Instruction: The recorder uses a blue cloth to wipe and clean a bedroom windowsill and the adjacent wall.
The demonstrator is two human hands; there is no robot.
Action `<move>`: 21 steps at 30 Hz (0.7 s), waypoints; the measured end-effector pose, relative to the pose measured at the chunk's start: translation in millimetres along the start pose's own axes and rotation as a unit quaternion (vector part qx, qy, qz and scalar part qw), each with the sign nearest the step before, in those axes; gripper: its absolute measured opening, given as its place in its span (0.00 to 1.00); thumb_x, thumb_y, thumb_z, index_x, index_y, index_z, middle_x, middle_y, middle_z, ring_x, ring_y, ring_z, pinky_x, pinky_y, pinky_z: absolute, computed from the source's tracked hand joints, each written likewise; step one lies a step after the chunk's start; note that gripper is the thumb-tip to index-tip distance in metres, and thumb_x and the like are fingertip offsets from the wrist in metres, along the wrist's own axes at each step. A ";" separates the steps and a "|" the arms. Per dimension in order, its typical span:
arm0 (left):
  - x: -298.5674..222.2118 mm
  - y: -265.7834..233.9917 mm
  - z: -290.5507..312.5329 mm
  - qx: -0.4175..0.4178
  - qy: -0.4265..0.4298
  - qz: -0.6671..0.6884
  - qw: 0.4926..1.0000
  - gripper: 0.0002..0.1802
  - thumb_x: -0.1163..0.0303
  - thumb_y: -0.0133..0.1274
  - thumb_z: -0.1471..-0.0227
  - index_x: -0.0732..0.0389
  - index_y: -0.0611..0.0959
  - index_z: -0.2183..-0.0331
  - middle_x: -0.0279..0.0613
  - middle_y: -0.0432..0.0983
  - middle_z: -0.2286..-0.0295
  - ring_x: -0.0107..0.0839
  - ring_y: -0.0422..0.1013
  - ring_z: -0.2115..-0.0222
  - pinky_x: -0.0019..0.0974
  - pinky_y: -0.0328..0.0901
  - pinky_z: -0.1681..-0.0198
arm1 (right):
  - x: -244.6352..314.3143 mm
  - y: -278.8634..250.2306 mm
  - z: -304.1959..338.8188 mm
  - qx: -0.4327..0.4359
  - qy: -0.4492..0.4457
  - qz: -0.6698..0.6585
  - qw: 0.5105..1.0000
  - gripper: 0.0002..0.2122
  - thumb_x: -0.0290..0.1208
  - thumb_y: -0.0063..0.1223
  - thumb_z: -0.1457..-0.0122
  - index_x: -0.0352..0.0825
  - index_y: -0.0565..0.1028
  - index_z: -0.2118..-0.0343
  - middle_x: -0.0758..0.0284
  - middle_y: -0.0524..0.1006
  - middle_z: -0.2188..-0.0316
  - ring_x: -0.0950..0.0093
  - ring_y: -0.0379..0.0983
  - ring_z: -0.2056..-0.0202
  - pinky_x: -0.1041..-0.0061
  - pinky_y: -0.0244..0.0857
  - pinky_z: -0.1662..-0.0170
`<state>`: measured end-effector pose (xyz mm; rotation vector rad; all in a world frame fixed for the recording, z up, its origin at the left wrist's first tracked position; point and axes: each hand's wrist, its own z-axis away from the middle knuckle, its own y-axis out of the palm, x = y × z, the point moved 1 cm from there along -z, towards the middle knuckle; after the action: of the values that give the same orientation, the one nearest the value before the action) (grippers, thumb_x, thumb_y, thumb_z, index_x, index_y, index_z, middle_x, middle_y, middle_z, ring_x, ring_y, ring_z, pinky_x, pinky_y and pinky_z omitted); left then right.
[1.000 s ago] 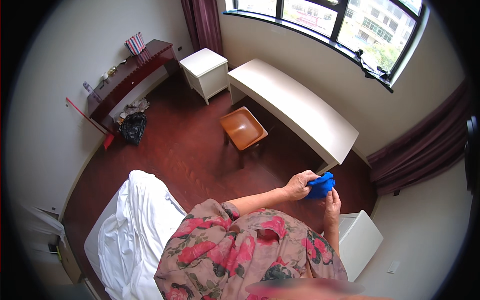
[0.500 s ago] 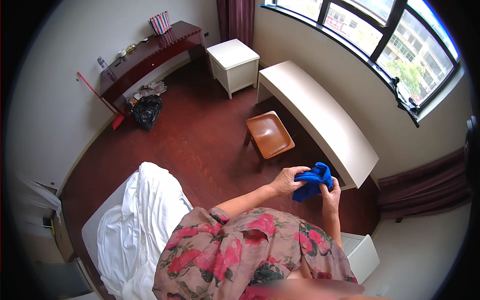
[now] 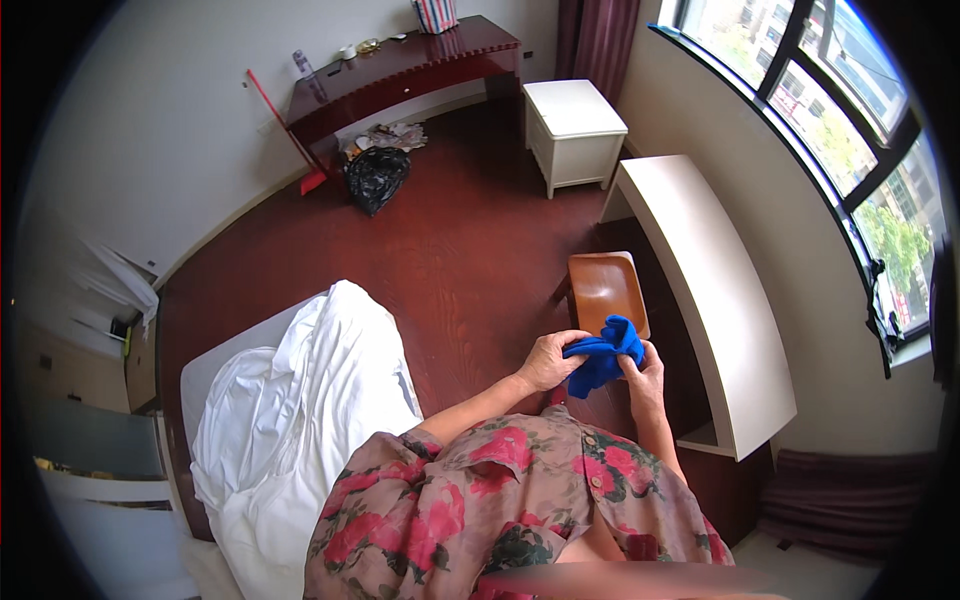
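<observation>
Between my hands, in front of my chest, is a bunched blue cloth (image 3: 600,366). My left hand (image 3: 550,361) pinches its left edge, thumb and fingers closed on folded layers. On the other side, my right hand (image 3: 644,376) grips the cloth with the thumb against its face. A loose flap sticks up at the top and another part hangs below. Just beyond the cloth stands a brown wooden chair (image 3: 608,285), partly covered by it from this angle.
A white sheet (image 3: 320,400) lies heaped on a bed at left. A long pale desk (image 3: 710,300) runs along the right, under the window. Farther off are a white cabinet (image 3: 574,125), a dark red table (image 3: 400,80), a black plastic bag (image 3: 377,178) and a red-handled broom (image 3: 280,125).
My view has turned left, so the room's furniture sits farther right in the picture. Both hands keep hold of the blue cloth, whose folds have shifted slightly.
</observation>
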<state>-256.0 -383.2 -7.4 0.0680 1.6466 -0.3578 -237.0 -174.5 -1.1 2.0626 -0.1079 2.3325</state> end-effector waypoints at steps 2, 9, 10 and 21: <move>-0.1 -5.2 -12.8 -0.019 -0.012 -0.002 1.000 0.16 0.71 0.60 0.46 0.62 0.83 0.54 0.46 0.83 0.62 0.32 0.79 0.61 0.36 0.72 0.54 | -3.4 1.8 -22.9 0.017 -0.001 -0.014 1.000 0.14 0.28 0.60 0.41 0.29 0.74 0.55 0.70 0.77 0.67 0.82 0.72 0.66 0.81 0.68 0.63; -11.5 -23.3 -71.7 -0.052 -0.046 0.003 0.998 0.15 0.73 0.59 0.44 0.63 0.83 0.54 0.39 0.83 0.63 0.24 0.77 0.61 0.32 0.71 0.54 | 26.5 10.1 -91.2 0.069 0.020 -0.051 0.996 0.14 0.30 0.59 0.41 0.30 0.74 0.54 0.70 0.77 0.67 0.82 0.73 0.66 0.81 0.69 0.62; -15.6 -24.8 -79.1 -0.057 -0.041 -0.025 0.997 0.16 0.73 0.60 0.44 0.63 0.83 0.54 0.39 0.83 0.63 0.24 0.77 0.61 0.33 0.71 0.54 | 16.6 10.2 -105.2 0.067 0.013 -0.076 0.995 0.14 0.32 0.59 0.40 0.30 0.74 0.54 0.71 0.76 0.67 0.83 0.72 0.67 0.81 0.70 0.63; 34.8 -112.5 -132.2 -0.159 -0.068 0.035 0.984 0.19 0.69 0.62 0.46 0.65 0.81 0.53 0.46 0.83 0.62 0.30 0.78 0.60 0.36 0.71 0.54 | 20.5 108.4 -219.8 0.162 0.052 -0.066 0.983 0.16 0.35 0.60 0.40 0.31 0.74 0.54 0.69 0.77 0.66 0.80 0.74 0.66 0.77 0.73 0.64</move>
<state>-415.6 -459.8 -11.4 -0.1363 1.5435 -0.0424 -464.3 -268.0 -11.1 1.9905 0.4261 2.5057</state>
